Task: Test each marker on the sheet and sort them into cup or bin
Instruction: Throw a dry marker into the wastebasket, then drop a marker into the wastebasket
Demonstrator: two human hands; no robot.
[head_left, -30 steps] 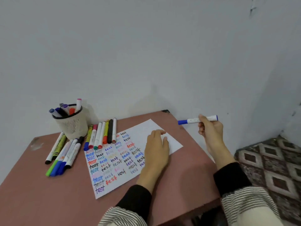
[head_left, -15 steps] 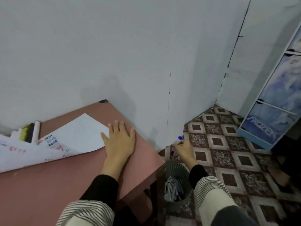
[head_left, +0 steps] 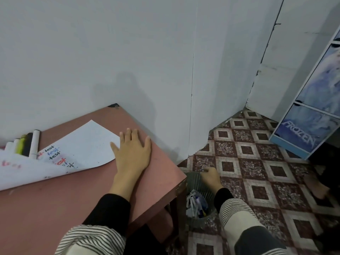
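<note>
A pale wall (head_left: 128,52) runs behind a pink table (head_left: 55,208), and a patterned tile floor (head_left: 257,172) opens to the right, with a blue cabinet (head_left: 309,126) at the far right. A white sheet (head_left: 82,146) lies at the table's back edge, its near edge curled up, rows of "test" written along its left part. The left hand (head_left: 133,153) lies flat, fingers straight, at the sheet's right corner near the table's right edge. A bin (head_left: 197,199) stands on the floor just beside the table's right front corner, with discarded markers (head_left: 195,205) lying jumbled inside. The right hand (head_left: 210,176) hangs over the bin's rim, fingers curled downward; I cannot tell whether it holds anything. More markers (head_left: 27,144) lie side by side at the back left, long axes pointing toward the wall.
</note>
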